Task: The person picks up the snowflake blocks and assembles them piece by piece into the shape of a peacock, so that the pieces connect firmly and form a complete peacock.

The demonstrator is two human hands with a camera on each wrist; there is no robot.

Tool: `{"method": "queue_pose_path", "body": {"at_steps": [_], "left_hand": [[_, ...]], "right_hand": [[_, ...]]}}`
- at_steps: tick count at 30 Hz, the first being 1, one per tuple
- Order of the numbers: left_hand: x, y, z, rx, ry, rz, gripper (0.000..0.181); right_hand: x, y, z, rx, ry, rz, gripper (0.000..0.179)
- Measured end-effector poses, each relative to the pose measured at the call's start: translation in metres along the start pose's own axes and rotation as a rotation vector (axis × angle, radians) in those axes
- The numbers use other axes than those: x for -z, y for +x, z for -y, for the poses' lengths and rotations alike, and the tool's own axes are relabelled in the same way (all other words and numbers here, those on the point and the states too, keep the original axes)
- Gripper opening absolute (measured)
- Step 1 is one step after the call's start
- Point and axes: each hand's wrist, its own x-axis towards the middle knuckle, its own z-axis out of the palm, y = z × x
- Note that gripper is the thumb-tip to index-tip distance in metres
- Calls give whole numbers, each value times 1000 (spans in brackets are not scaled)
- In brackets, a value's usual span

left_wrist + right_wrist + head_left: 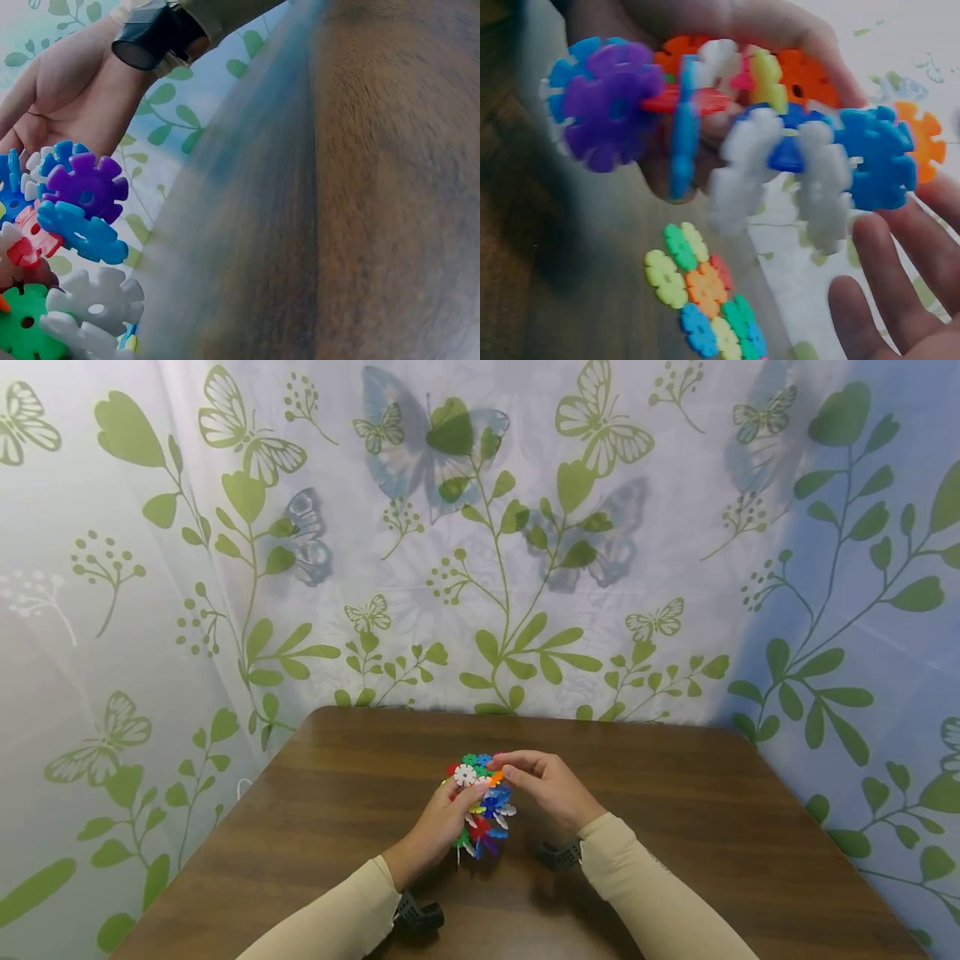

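Observation:
My left hand grips a cluster of interlocking plastic flower discs in white, blue, red, purple and other colours. In the right wrist view the same left hand holds the cluster from behind, partly hidden by it. With thumb and index finger, my right hand pinches an orange flower disc at the cluster's upper right edge. That orange disc sits beside a blue disc in the right wrist view. Its other fingers spread below, apart from the cluster.
Several colourful flower discs lie in a flat group on the brown wooden table, beyond the hands. A patterned leaf-and-butterfly curtain hangs behind the table. Black camera mounts sit under both wrists.

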Motion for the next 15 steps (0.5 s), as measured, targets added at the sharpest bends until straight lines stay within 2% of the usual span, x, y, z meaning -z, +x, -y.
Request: {"method": "queue_pose_path", "body": {"at_steps": [3,5,7,10,15], "left_hand": [[1,3,3,25,-86,-52,51],[3,5,5,39,-125,-96,50],[4,6,7,56,-153,-136,47],[6,9,9,78,-175,-178,45],[5,13,9,94,-192,-170,48]], "right_hand": [[-1,2,-6,-24,46,-64,33],[1,2,-10,-58,24,-113,34],[3,1,-16,-104,-46,-146,34],[7,1,-27,-160,-180,-146,37],[16,8,-45,-159,-405,-69,43]]}}
